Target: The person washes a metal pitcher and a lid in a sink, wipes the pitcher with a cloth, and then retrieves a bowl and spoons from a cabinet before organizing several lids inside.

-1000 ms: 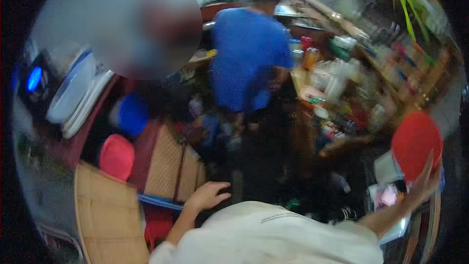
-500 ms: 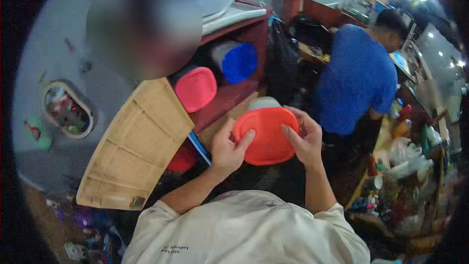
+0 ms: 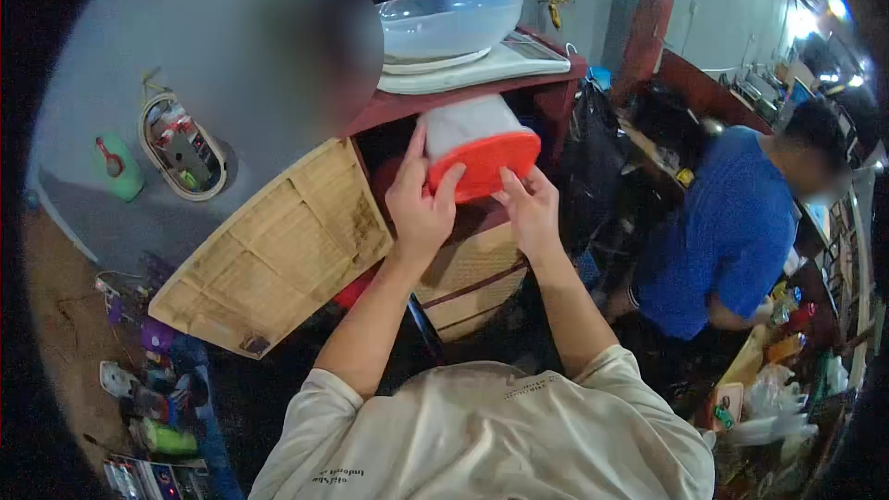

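Note:
Both hands grip a plastic container (image 3: 469, 123) with a whitish, see-through body and a red lid (image 3: 483, 169) that faces me. My left hand (image 3: 422, 199) wraps its left side, with the thumb on the lid and a finger along the body. On the lower right of the lid my right hand (image 3: 532, 213) holds the rim, thumb on the lid's face. The container lies on its side at the opening of a dark red cabinet (image 3: 556, 106), its far end under the top board. Whatever is deeper inside is hidden by the container and shadow.
An opened light wooden door (image 3: 273, 255) stands to the left. On the cabinet top are a white scale (image 3: 528, 56) and a clear bowl (image 3: 454, 23). A black bag (image 3: 597, 153) hangs at the right. Beyond it, a person in a blue shirt (image 3: 722, 231) leans over a cluttered table.
My hands have moved the red-lidded container forward, up to the cabinet opening. The pink and blue lids seen in the cabinet earlier are now out of sight. My view has shifted.

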`<move>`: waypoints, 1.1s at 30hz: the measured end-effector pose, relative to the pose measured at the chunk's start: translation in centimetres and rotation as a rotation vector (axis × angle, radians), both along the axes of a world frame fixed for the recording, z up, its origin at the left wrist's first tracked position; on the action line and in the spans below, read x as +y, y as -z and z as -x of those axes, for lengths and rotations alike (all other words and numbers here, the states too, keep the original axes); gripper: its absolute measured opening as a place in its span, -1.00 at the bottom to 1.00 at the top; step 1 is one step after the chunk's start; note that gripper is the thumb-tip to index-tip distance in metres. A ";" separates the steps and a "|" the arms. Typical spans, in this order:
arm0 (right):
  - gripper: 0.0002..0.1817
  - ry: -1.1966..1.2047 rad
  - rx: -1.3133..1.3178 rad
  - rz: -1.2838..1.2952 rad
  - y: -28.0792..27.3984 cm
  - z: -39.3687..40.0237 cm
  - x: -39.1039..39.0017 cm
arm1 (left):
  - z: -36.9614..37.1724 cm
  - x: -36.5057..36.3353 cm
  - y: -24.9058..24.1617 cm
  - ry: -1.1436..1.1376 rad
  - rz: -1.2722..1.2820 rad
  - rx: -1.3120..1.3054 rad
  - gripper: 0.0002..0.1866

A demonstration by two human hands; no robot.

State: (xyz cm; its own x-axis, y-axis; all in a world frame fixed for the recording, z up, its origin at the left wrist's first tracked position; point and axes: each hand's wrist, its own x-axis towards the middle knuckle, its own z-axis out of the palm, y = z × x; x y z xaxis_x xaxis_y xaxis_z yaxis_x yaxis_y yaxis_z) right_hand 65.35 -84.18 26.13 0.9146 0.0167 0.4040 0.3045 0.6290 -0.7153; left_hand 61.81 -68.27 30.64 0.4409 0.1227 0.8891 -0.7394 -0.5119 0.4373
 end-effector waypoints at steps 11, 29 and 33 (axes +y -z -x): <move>-0.70 0.156 -0.063 0.248 -2.9 -5.1 -0.1 | -5.2 0.3 -1.8 -0.446 0.008 0.063 -0.63; -0.69 0.300 -0.116 0.416 -2.6 -5.2 0.4 | -1.2 0.2 -0.5 -0.543 -0.252 -0.053 -0.47; -0.67 0.211 -0.069 0.229 -2.3 -4.7 0.9 | 6.1 2.2 6.5 -0.234 -0.577 -0.137 -0.66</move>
